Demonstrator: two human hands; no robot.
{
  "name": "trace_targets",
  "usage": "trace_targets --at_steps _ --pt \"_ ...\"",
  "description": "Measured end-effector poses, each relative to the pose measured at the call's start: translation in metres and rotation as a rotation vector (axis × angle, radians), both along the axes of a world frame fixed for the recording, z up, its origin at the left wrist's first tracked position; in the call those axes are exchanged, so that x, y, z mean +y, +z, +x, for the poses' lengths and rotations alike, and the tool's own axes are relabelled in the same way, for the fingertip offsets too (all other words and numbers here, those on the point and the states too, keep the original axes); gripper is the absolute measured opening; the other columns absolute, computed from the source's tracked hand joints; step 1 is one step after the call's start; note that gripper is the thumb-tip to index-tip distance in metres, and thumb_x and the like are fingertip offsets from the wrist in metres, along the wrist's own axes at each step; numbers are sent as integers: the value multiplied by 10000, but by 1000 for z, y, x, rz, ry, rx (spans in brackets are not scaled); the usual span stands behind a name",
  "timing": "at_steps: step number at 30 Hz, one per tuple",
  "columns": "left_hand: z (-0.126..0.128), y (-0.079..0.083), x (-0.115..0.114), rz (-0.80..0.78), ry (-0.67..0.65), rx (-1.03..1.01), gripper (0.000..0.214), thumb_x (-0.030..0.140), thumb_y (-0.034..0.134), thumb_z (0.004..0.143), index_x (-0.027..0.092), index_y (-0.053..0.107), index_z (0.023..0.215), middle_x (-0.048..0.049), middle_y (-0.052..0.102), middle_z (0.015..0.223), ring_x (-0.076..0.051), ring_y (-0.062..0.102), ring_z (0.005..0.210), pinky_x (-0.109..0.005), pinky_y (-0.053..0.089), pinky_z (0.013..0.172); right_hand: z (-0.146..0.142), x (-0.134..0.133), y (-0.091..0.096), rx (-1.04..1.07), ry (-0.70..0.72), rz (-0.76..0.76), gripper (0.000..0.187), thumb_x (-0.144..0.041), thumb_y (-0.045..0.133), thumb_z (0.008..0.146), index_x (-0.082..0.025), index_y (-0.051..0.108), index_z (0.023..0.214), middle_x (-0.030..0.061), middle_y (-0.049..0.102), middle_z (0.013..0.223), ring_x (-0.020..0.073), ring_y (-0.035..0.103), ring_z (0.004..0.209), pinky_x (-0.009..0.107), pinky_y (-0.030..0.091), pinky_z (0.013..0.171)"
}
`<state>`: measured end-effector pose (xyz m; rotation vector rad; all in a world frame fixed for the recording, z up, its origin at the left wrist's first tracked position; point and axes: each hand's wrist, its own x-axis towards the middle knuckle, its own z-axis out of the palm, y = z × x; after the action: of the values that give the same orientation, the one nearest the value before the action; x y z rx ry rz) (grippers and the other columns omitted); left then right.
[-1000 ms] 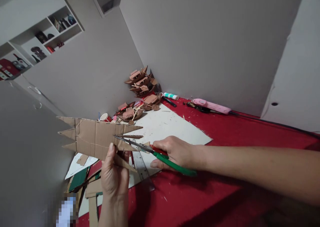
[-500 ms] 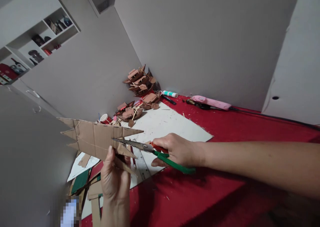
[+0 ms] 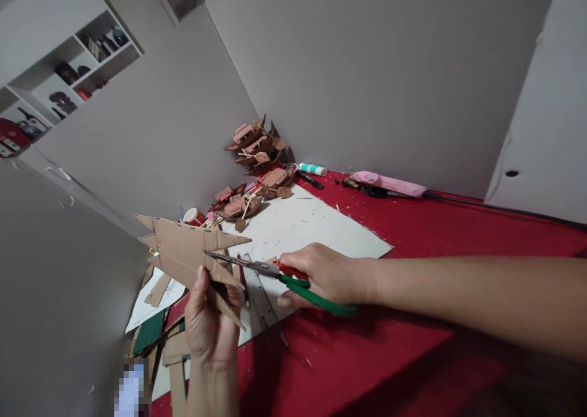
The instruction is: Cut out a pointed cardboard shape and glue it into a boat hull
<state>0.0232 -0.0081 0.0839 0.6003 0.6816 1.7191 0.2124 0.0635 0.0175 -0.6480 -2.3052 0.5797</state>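
Observation:
My left hand (image 3: 213,322) pinches the lower edge of a brown cardboard piece (image 3: 181,246), thumb in front and fingers behind. Pointed tabs stick out from both ends of the cardboard, and fold lines cross it. In my right hand (image 3: 316,276) is a pair of scissors (image 3: 263,269) with green and red-orange handles. Their blades point left and meet the cardboard at the base of the notch between two right-hand tabs. Part of the fingers of my right hand is hidden behind the handles.
Several small cardboard boats (image 3: 250,145) stand in the far corner, near a paper cup (image 3: 191,216). A ruler (image 3: 259,295) lies on the white board (image 3: 321,221). Cardboard scraps (image 3: 177,350) are piled at lower left. A pink-handled tool (image 3: 389,183) with a cable rests on the red surface (image 3: 449,221).
The cardboard has turned in my left hand, its left end now nearer and its face angled differently. The scissors stay at the notch, shifted very slightly left.

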Motion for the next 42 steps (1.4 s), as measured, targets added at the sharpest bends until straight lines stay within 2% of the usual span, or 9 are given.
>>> trace_targets --at_steps 11,16,21,25,28,31,33,37,42 --pt "-7 -2 1 -37 -62 -31 343 59 457 907 213 760 863 -28 781 840 -138 739 746 -201 592 692 -2 -3 -5 66 37 -17 469 -616 503 835 -166 582 729 9 528 576 109 391 503 222 316 520" --pt "-12 -3 0 -6 -95 -37 350 55 442 905 218 751 929 -29 781 846 -138 739 790 -173 581 683 -1 -2 -3 37 5 1 459 -608 530 830 -160 603 755 32 584 610 124 472 523 228 332 537" --pt "-18 -4 4 23 -182 -58 398 72 422 914 269 665 1160 -22 777 904 -107 726 845 -121 551 678 0 4 1 -31 -139 120 480 -640 536 815 -169 621 795 58 655 667 174 580 572 252 321 551" --pt "-25 1 4 30 -171 -57 328 72 452 897 249 708 1000 -7 773 872 -97 720 826 -141 551 735 2 9 4 -137 -225 146 549 -691 520 798 -158 637 864 99 703 755 221 634 643 266 339 574" --pt "-29 8 2 56 -66 -56 271 78 478 878 212 713 890 -10 771 834 -102 719 814 -137 551 713 3 11 7 -153 -244 81 532 -675 554 784 -152 633 838 95 681 713 216 618 630 267 342 568" --pt "-30 11 2 66 93 42 264 79 491 869 211 720 873 -6 773 801 -103 722 742 -160 558 712 2 12 10 18 -152 -134 516 -665 566 779 -153 599 723 40 604 614 157 552 564 251 360 540" --pt "-27 9 4 48 154 110 250 80 520 855 220 726 834 0 774 788 -112 725 698 -183 566 711 1 11 11 172 -27 -423 541 -693 541 776 -159 564 687 -12 521 519 118 491 467 229 361 462" --pt "-14 -4 9 -15 132 156 162 72 616 779 200 717 772 0 767 750 -143 728 672 -189 566 606 -6 9 8 434 279 -1043 516 -682 532 783 -170 523 719 -55 492 447 97 467 339 199 379 346" --pt "4 -20 11 -77 66 244 287 106 769 654 210 702 913 17 756 791 -139 713 675 -193 553 583 -9 4 5 486 548 -1424 479 -561 438 899 -135 562 718 -2 592 510 83 496 338 214 481 399"
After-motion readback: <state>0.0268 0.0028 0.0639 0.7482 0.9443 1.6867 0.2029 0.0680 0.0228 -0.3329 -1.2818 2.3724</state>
